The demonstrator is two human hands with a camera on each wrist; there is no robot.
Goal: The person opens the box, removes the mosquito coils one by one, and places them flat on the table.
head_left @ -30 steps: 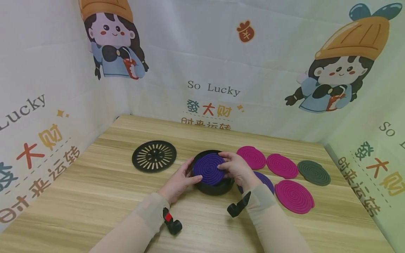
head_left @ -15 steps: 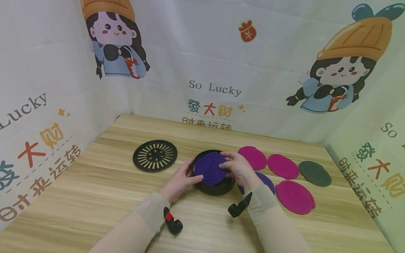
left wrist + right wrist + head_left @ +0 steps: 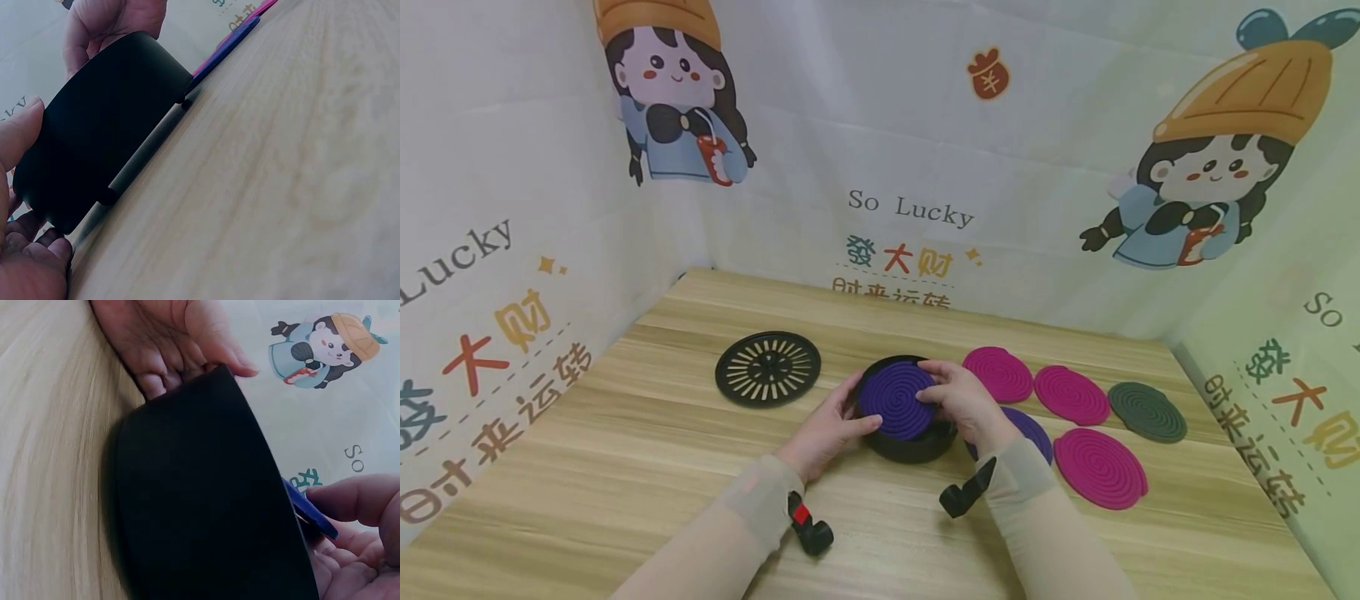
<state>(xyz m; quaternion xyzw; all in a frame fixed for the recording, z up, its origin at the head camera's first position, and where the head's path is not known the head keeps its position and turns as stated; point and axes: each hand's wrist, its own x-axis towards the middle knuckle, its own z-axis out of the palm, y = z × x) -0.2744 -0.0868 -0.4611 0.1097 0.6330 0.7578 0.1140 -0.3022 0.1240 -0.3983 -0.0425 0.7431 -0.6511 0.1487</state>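
Note:
A purple-blue mosquito coil (image 3: 897, 402) lies slightly tilted at the mouth of a round black coil holder (image 3: 912, 450). My right hand (image 3: 964, 402) pinches its right edge, with the thumb visible on the coil in the right wrist view. On the left side, my left hand (image 3: 823, 433) grips the holder's wall, its thumb at the rim and its fingers low on the side (image 3: 94, 125). The coil's raised edge (image 3: 309, 509) shows above the rim from the right wrist. What lies inside the holder is hidden.
A black slotted lid (image 3: 767, 370) lies left of the holder on the wooden table (image 3: 625, 467). To the right are another purple-blue coil (image 3: 1032, 433), pink coils (image 3: 1101, 467) and a dark green coil (image 3: 1147, 411). A printed cloth (image 3: 790, 125) hangs behind the table.

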